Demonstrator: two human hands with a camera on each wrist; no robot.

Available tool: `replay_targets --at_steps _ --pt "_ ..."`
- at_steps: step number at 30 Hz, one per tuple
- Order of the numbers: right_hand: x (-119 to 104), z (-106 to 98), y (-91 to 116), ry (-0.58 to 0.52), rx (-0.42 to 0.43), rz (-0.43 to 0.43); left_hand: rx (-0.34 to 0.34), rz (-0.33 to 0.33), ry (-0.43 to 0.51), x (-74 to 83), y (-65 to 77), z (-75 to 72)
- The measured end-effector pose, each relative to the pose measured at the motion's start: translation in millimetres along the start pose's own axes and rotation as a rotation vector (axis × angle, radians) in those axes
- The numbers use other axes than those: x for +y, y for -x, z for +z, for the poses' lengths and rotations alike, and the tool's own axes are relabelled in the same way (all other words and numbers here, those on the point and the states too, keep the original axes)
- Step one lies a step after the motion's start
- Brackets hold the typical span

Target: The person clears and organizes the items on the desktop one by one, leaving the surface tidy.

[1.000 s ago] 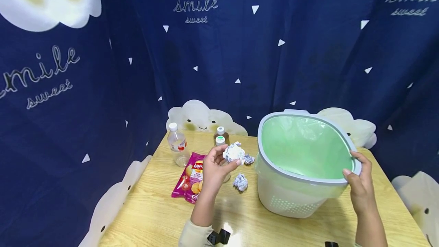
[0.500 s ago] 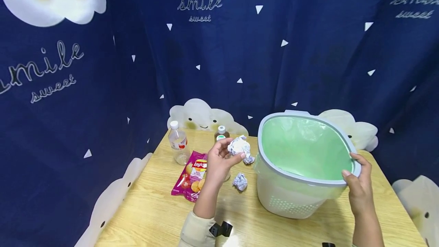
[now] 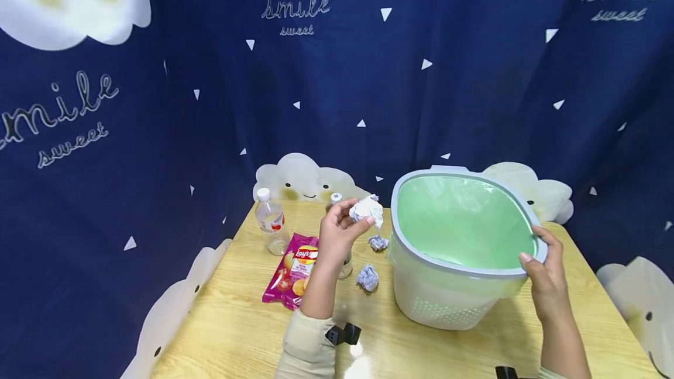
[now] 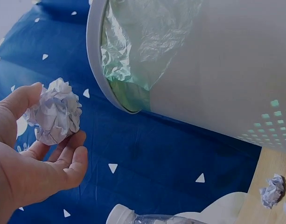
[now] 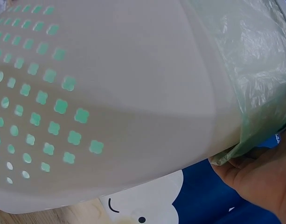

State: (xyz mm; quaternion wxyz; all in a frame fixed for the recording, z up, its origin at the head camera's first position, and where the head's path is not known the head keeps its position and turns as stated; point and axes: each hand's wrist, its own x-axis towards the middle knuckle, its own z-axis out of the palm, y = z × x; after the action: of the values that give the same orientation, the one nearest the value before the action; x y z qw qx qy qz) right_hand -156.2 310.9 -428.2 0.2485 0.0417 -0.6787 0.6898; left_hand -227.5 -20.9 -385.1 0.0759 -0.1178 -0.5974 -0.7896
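Between thumb and fingers, my left hand (image 3: pixel 335 235) pinches a crumpled paper ball (image 3: pixel 367 210), held up just left of the bin's rim. The left wrist view shows the same paper ball (image 4: pixel 56 114) beside the bin's mouth. My right hand (image 3: pixel 550 276) grips the right side of the rim of a pale trash bin (image 3: pixel 444 303), thumb on the inner side. A green plastic bag (image 3: pixel 463 221) lines the bin and folds over its rim. In the right wrist view, the fingers are partly hidden behind the bin and the bag's edge (image 5: pixel 254 126).
Two more paper balls, one nearer (image 3: pixel 367 278) and one farther (image 3: pixel 378 243), lie on the wooden table (image 3: pixel 226 320) left of the bin. A purple Lay's chip bag (image 3: pixel 292 271) and a clear bottle (image 3: pixel 271 224) are farther left. Another bottle (image 3: pixel 335 198) is partly hidden behind my left hand.
My left hand has lifted the paper ball a little higher and closer to the bin's rim. The right hand keeps its grip on the rim. The head view has shifted slightly.
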Motion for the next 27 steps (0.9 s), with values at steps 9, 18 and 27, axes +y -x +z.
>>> replay_targets --at_steps 9,18,27 --pt "-0.1 -3.0 -2.7 0.047 -0.019 -0.011 0.005 0.007 -0.025 1.3 -2.7 6.8" --pt "-2.0 -6.9 -6.7 0.058 -0.034 -0.037 0.004 0.009 -0.034 0.6 -4.0 7.2" --pt "2.2 -6.8 -2.1 0.051 -0.038 -0.024 -0.011 0.01 -0.017 -1.1 -5.2 7.0"
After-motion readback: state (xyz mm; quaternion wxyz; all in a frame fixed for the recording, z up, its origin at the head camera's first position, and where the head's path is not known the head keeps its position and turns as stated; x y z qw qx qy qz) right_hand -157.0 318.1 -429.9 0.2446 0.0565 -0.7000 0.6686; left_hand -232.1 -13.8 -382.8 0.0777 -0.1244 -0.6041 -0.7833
